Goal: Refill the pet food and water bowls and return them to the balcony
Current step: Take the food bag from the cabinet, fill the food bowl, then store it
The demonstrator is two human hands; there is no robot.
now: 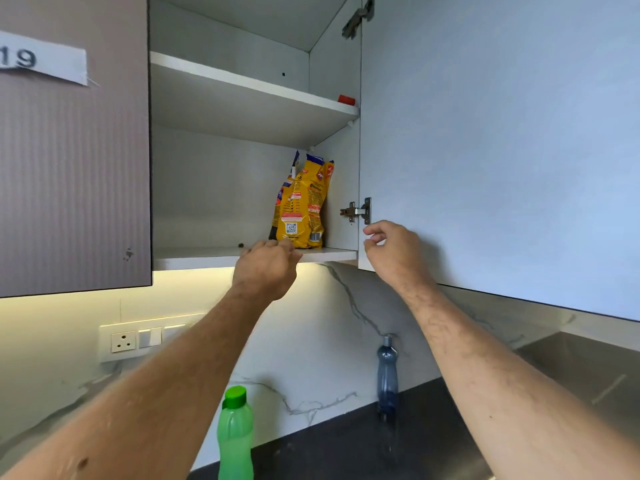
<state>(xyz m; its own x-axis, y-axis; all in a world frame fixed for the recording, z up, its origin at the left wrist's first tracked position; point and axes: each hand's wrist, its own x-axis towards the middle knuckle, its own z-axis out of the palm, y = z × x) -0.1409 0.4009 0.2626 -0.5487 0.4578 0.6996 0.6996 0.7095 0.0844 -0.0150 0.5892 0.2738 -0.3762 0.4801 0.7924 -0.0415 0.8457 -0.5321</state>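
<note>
Kitchen wall cupboard [242, 188], door open: we reach our left hand [268, 259], empty, toward the pet food bag [303, 206] on its lower shelf; right hand [391, 251] loosely curled, empty. Next: grasp the bag.

A white paper label [43, 58] stuck on the closed cupboard door [74, 168] reads "19". The yellow pet food bag [303, 202] carries a QR code; its other print is too small to read.
</note>
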